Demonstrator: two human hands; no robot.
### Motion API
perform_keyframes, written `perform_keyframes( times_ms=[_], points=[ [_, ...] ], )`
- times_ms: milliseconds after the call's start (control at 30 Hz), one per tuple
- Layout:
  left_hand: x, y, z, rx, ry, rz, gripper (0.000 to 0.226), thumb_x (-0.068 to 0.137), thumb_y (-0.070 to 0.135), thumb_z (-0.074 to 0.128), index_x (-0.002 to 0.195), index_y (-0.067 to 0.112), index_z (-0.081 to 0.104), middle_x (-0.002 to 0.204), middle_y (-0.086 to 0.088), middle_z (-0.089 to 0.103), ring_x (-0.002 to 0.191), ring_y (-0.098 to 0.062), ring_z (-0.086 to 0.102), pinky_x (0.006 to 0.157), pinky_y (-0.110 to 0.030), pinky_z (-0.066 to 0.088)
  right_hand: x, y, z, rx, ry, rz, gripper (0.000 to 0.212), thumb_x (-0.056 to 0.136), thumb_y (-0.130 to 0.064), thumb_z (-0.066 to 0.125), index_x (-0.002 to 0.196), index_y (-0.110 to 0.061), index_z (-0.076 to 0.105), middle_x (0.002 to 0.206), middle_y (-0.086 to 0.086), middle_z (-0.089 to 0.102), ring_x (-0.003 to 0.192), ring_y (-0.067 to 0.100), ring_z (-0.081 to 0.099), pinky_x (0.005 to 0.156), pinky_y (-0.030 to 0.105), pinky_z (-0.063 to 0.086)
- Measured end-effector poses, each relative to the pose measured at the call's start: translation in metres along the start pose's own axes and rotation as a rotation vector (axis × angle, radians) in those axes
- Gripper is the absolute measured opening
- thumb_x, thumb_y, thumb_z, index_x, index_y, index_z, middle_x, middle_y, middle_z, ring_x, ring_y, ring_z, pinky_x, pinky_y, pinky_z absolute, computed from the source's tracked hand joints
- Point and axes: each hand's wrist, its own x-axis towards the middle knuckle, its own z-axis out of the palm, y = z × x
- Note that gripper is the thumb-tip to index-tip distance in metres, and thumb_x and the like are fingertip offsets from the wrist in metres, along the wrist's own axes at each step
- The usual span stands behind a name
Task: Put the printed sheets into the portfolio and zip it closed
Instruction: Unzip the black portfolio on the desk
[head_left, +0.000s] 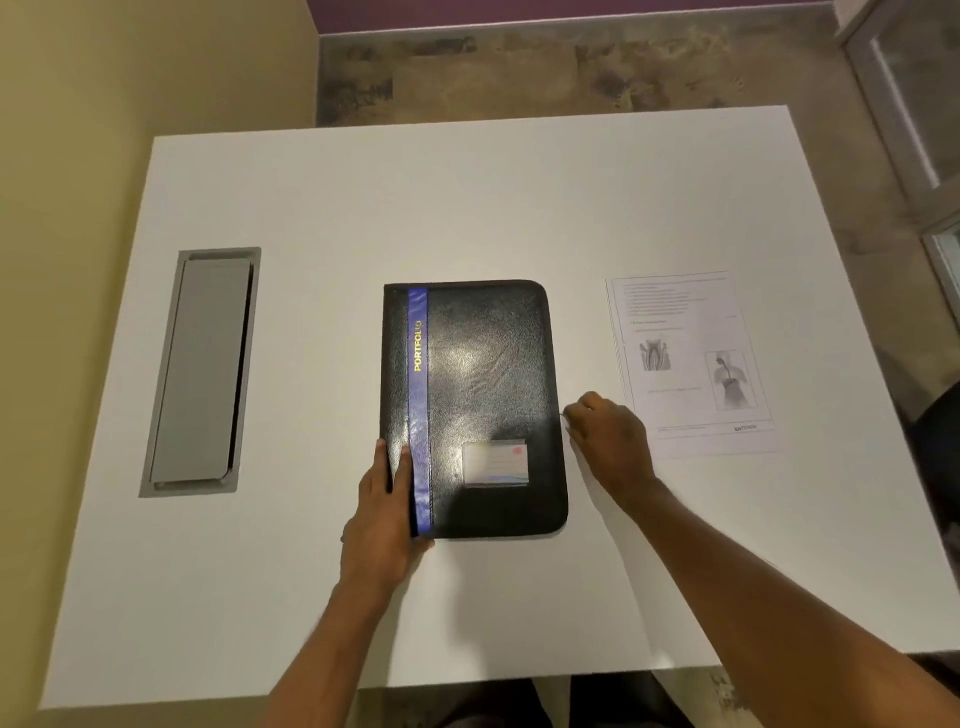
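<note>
black portfolio closed, flat mid white table. left hand fingers straight, pressing its spine near the lower corner. right hand curled at its right edge, pinching zip pull. printed sheets lie just right, outside.

The portfolio bears one readable word, "PORTFOLIO", in yellow capitals running lengthwise along the blue stripe near its spine. The sheet carries printed lines, captions under two drawings and a dark logo at its lower right, all too small and blurred to read. The card in the cover's window shows faint print that cannot be made out either.
</note>
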Motion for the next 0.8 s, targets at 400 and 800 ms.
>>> perform_keyframes(
  times_ms=[400, 800],
  points=[
    [0.002, 0.022, 0.008, -0.029, 0.016, -0.007, 0.130, 0.066, 0.041, 0.090, 0.163, 0.029, 0.006, 0.171, -0.007, 0.002, 0.152, -0.032, 0.016, 0.088, -0.054, 0.055, -0.085, 0.006, 0.023, 0.201, -0.008, 0.152, 0.011, 0.091, -0.013, 0.065, 0.090, -0.022, 0.070, 0.091, -0.006, 0.065, 0.076, 0.021, 0.065, 0.067, 0.038, 0.055],
    [0.014, 0.023, 0.023, -0.108, 0.018, 0.040, 0.142, 0.054, 0.044, 0.094, 0.163, 0.039, 0.001, 0.169, 0.002, 0.004, 0.145, -0.033, 0.040, 0.086, -0.051, 0.059, -0.152, -0.041, 0.044, 0.431, 0.171, 0.478, 0.013, 0.089, -0.008, 0.070, 0.085, -0.020, 0.070, 0.085, -0.008, 0.065, 0.065, 0.015, 0.061, 0.058, 0.029, 0.049]
  ],
)
